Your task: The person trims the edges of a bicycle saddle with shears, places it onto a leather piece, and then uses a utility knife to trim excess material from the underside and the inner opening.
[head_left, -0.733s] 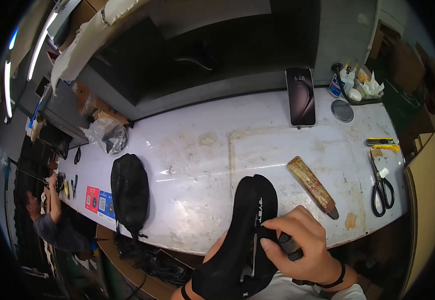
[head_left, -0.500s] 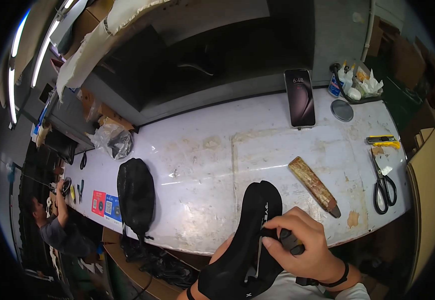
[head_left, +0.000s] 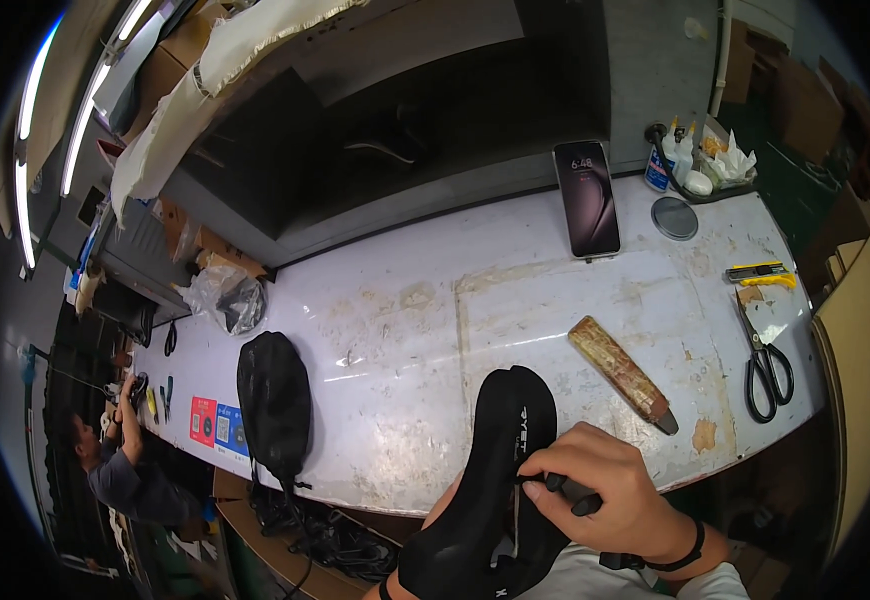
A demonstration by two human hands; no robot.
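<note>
A black bicycle saddle [head_left: 507,432] with pale lettering lies at the bottom centre, its rounded nose pointing away from me and a slot along its middle. My left hand [head_left: 442,502] holds it from the left side and beneath; most of the fingers are hidden behind it. Bent over the slot, my right hand [head_left: 610,490] has thumb and forefinger pinched together at its edge. A small black-handled tool [head_left: 584,504] is in that hand; its working end and exact kind cannot be made out.
On the white worktable [head_left: 395,340] lie a tape-wrapped blade or tool [head_left: 617,368], black scissors [head_left: 767,380], a yellow utility knife [head_left: 761,274], a round grey lid [head_left: 675,218], a propped phone [head_left: 588,200] and a black covered saddle-shaped bundle [head_left: 273,400]. A co-worker [head_left: 135,470] is at far left.
The saddle and my right hand have shifted slightly in view, along with the whole scene. The black tool in my right hand has turned a little. My grip on the saddle persists.
</note>
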